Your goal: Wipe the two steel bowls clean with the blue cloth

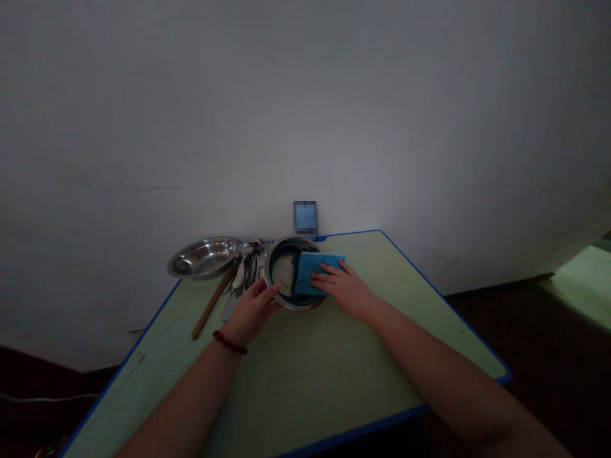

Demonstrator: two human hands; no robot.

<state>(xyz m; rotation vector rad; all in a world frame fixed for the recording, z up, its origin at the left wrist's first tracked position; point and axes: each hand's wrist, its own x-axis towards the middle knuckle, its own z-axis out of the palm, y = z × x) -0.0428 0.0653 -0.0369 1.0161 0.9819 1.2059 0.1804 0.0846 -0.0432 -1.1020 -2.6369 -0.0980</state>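
A round stainless steel pot (284, 275) stands on the table, its inside facing me. My left hand (254, 307) grips its near left rim, thumb over the edge and the other fingers partly hidden on the outer side. A blue cloth (312, 264), folded flat, covers the right part of the pot's opening and rim. My right hand (344, 286) lies on this cloth with its fingers stretched out and slightly spread, pressing it against the pot. The thumb of the right hand is not clearly visible.
Left of the pot lie several metal spoons and other utensils (247, 270), with a wooden stick-like handle (210, 308) pointing towards me. A shiny oval metal basin (203, 257) sits at the far left corner. A blurred-out phone-like device (305, 218) leans on the wall behind the blue-edged table (372, 375).
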